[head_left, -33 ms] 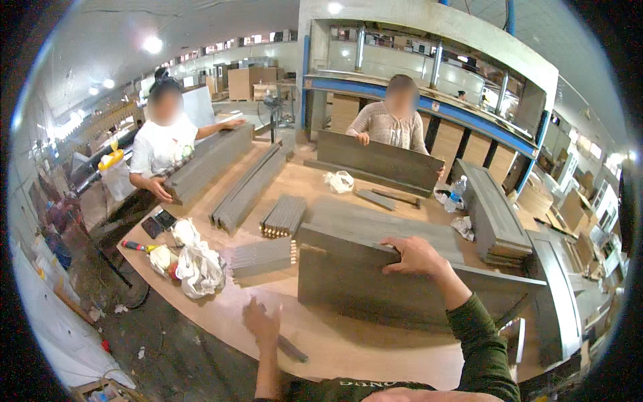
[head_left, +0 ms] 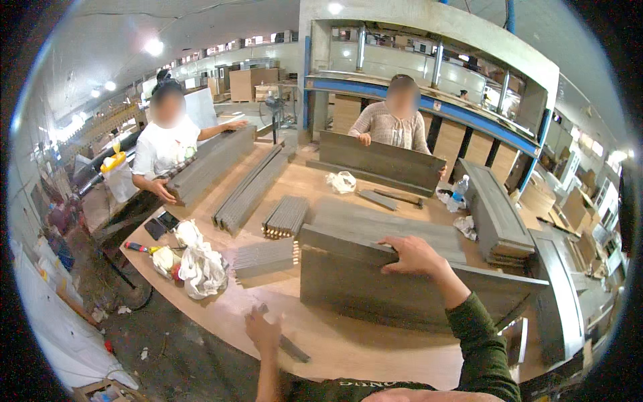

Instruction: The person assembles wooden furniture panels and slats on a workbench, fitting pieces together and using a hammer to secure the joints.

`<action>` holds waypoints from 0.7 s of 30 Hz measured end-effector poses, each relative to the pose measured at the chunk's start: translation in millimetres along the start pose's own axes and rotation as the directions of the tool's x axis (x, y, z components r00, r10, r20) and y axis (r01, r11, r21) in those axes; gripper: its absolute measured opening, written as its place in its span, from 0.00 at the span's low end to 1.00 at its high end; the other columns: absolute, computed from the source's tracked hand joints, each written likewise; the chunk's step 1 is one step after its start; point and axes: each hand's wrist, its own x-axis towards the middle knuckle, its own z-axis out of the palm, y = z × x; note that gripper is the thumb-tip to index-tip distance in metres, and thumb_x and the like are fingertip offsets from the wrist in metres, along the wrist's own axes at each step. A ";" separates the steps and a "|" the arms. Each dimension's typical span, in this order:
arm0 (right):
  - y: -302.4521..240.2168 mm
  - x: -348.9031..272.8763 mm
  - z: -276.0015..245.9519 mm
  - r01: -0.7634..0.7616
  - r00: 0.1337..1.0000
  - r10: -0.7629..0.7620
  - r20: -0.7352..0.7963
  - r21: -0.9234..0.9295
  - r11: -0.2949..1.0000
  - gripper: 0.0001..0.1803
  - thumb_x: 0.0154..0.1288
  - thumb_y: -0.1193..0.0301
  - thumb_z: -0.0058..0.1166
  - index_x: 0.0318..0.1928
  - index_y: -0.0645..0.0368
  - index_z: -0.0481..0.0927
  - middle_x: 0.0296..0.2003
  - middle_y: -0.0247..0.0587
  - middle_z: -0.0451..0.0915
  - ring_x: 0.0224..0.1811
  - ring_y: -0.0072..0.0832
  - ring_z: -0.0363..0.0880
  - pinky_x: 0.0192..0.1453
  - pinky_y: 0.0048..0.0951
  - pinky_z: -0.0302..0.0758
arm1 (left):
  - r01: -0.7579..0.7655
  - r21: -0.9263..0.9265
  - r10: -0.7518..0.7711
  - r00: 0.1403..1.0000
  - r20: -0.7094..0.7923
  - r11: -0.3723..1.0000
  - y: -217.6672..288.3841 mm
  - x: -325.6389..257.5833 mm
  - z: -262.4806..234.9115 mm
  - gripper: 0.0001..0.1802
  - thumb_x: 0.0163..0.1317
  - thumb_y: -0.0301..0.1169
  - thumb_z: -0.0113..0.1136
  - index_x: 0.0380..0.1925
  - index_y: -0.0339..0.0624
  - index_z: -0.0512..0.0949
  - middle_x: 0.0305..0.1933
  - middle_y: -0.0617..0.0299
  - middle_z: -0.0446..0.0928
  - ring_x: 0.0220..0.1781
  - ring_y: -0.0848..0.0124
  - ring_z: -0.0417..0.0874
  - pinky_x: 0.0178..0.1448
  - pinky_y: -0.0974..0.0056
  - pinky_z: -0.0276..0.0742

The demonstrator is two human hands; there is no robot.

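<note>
My left hand (head_left: 264, 329) is near the table's front edge, its fingers closed round a short grey wooden strip (head_left: 293, 349). One end of the strip pokes out past the fingers, and the other slants toward the lower right. My right hand (head_left: 416, 258) grips the upper edge of a long grey panel (head_left: 362, 288), thumb and fingers over the top. The panel stands on its long edge on the table. Just left of it lie a bundle of grey strips (head_left: 264, 262) with pale ends and a second bundle (head_left: 287, 216) behind.
Across the table (head_left: 281, 194), one person holds a grey panel (head_left: 382, 161); another at the left has both hands on a long grey piece (head_left: 214, 164). Crumpled white bags (head_left: 202, 269), a screwdriver (head_left: 136, 246), a hammer (head_left: 395, 197), a bottle (head_left: 458, 193) and stacked grey panels (head_left: 499, 214) are about.
My left hand sits slightly lower over the grey strip. My right hand stays on the panel's upper edge.
</note>
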 end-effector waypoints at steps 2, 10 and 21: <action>-17.0 15.2 7.8 -0.017 0.998 0.016 0.057 0.022 1.000 0.37 0.46 0.52 0.63 0.57 0.49 0.69 0.36 0.51 0.80 0.41 0.49 0.77 0.45 0.44 0.74 | -0.008 0.081 0.006 1.000 0.017 0.997 -17.2 -24.0 -5.1 0.40 0.39 0.32 0.69 0.56 0.35 0.65 0.38 0.46 0.76 0.45 0.49 0.75 0.50 0.48 0.69; -74.4 97.9 24.3 0.021 0.999 -0.026 0.033 0.161 0.987 0.28 0.45 0.58 0.61 0.49 0.53 0.75 0.38 0.50 0.80 0.43 0.47 0.78 0.48 0.44 0.75 | 0.341 -0.687 -0.095 0.924 0.370 0.642 -44.3 3.5 -24.6 0.37 0.44 0.15 0.49 0.61 0.35 0.62 0.36 0.57 0.77 0.31 0.70 0.78 0.28 0.71 0.75; -76.3 77.6 19.8 -0.045 0.999 0.041 0.030 0.131 0.990 0.22 0.49 0.57 0.59 0.44 0.53 0.76 0.37 0.50 0.80 0.42 0.47 0.78 0.44 0.44 0.75 | 0.224 -0.753 0.136 0.913 0.384 0.619 103.1 95.6 -109.5 0.26 0.62 0.27 0.50 0.62 0.36 0.63 0.24 0.62 0.72 0.18 0.77 0.71 0.18 0.72 0.66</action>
